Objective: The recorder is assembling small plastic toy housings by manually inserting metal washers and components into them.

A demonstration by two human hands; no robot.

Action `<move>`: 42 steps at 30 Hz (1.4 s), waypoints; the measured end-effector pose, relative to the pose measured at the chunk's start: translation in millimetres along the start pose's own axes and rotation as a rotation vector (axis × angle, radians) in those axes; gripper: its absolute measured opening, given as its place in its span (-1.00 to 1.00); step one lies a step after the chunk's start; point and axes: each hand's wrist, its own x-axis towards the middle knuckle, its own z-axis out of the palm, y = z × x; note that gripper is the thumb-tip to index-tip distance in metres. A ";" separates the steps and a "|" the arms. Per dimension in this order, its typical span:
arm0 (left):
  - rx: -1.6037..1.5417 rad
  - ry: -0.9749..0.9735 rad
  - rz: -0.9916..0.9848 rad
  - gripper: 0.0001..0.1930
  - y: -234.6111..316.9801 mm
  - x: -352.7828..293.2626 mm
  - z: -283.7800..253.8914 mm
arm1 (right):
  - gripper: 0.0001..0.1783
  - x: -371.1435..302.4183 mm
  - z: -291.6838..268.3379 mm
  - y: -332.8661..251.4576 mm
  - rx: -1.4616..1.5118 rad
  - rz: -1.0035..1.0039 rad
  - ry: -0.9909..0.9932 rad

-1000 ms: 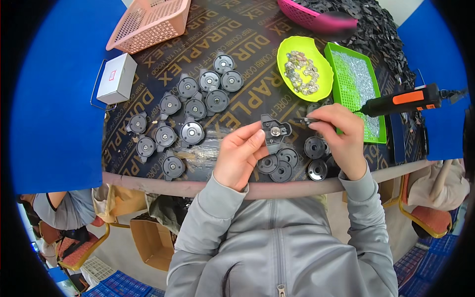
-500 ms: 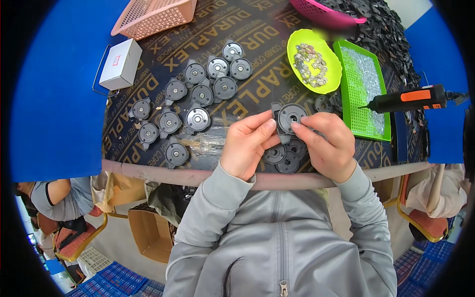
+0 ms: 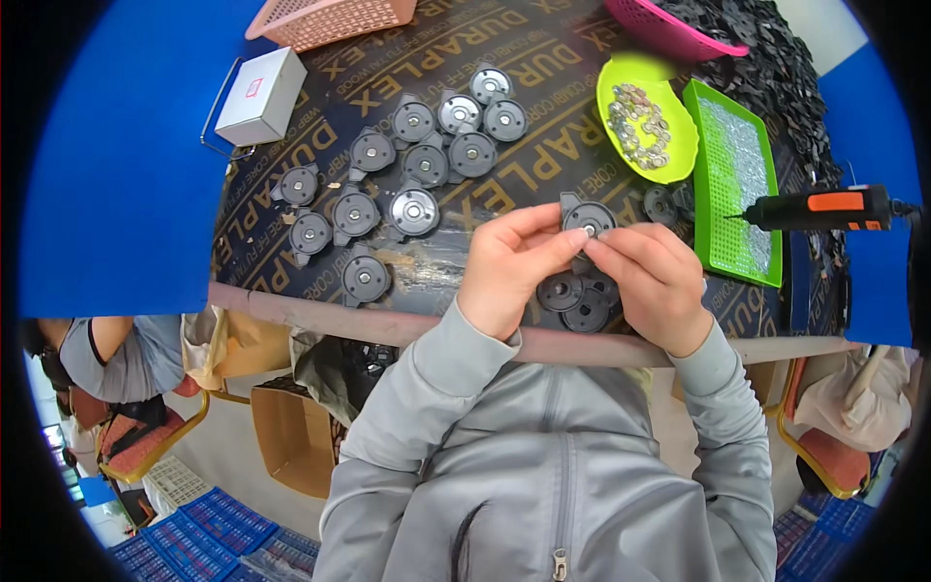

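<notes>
Dark grey, round, silvery at the centre, tab (image 3: 566, 201) jutting upper left, the disc (image 3: 588, 216) sat pinched by the fingers of left hand (image 3: 516, 264) and right hand (image 3: 659, 281)!

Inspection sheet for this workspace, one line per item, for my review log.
Surface: dark tabletop with printed lettering, scuffed near the front edge.
Work pieces: grey disc part in hand; grouped disc units to the left; loose discs near the front edge.
Clutter: white box, peach basket, magenta basket, black parts heap, yellow-green bowl and green tray of small metal pieces.
Hands: left hand holds the disc part; right hand has its fingertips on it, grip unclear.
Cables: dark cable at the rear of the black-and-orange power tool.
Surroundings: blue panels both sides, open cardboard box below.
</notes>
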 end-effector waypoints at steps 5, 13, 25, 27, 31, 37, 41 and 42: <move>0.537 0.149 0.422 -0.72 4.8 -12.0 -6.0 | -0.75 -1.1 -6.4 -1.4 0.113 0.112 0.060; 1.557 0.511 0.632 -0.63 21.0 -6.7 -22.4 | -0.78 -5.5 -5.0 3.9 0.187 0.237 0.074; 0.668 0.199 0.680 -0.63 27.6 -4.1 42.3 | -0.56 16.5 -15.7 -20.7 0.270 0.207 0.372; 0.043 -0.004 0.344 -0.57 17.9 -9.4 63.5 | -0.29 41.5 -9.3 -44.4 0.362 0.000 0.249; -0.263 -0.024 -0.005 -0.56 6.5 -5.7 66.6 | -0.43 27.7 7.1 -70.1 0.134 -0.089 0.157; -0.495 -0.143 -0.163 -0.72 3.4 -9.8 60.4 | -0.74 -3.7 14.0 -67.7 0.385 -0.284 0.138; 0.157 -0.024 0.241 -0.88 9.9 -13.8 39.7 | -0.81 -32.5 -2.3 -54.4 0.577 -0.218 0.028; 0.419 -0.004 0.364 -0.86 8.6 -13.9 29.7 | -0.83 -42.1 -5.0 -45.8 0.455 -0.126 0.090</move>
